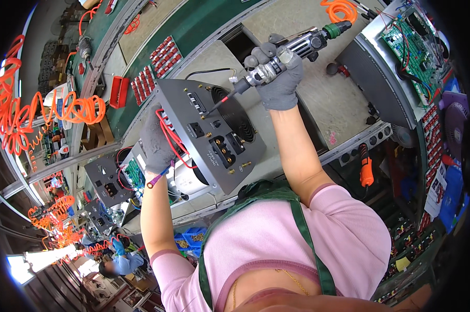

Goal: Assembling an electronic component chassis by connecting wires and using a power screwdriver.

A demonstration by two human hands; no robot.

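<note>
My right hand (283, 78), in a grey glove, is wrapped round a power screwdriver (303, 44) with a green collar at its rear. Its long bit, with a red band, slants down to the dark grey metal panel (199, 139), and the tip meets it near a row of small slots. The panel carries a round fan grille (236, 112), sockets and brass-coloured screws. My left hand (158, 141), gloved too, lies against the panel's left side behind red wires (168, 130); its fingertips are hidden. A white cylinder (187, 177) shows under the panel.
Trays of red parts (165, 56) and a red bin (119, 92) stand beyond. Another unit with a green circuit board (409, 47) is at the right. An orange-handled tool (366, 169) hangs by the bench edge. Orange coiled hoses (79, 109) hang at left; a person (125, 260) is farther off.
</note>
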